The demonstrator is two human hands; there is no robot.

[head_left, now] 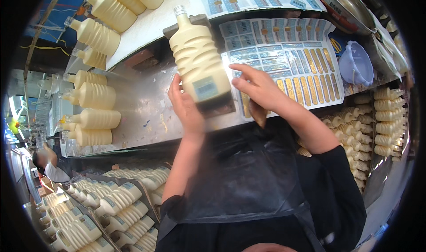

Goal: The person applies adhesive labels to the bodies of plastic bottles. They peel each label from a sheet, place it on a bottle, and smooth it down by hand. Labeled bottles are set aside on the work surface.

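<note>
A cream bottle [197, 52] with wavy ridges and a clear threaded neck lies on a dark block stand [226, 103], its neck pointing away from me. A blue-grey rectangular label [206, 87] sits near its base. My left hand [186, 108] is closed on the bottle's lower left side, fingers along the edge and thumb by the label. Beside the bottle's right side is my right hand [257, 87], its index finger and thumb reaching toward it. Under that palm, the other fingers hold a brown flat piece [258, 113], mostly hidden.
Sheets of blue and gold labels [284, 65] lie right of the stand. Beyond them are a lavender bucket [356, 63], yellow scissors [335, 45] and a metal basin [346, 8]. Cream bottles [95, 94] line the left; more labelled bottles [120, 201] fill crates below. Another person [51, 163] is far left.
</note>
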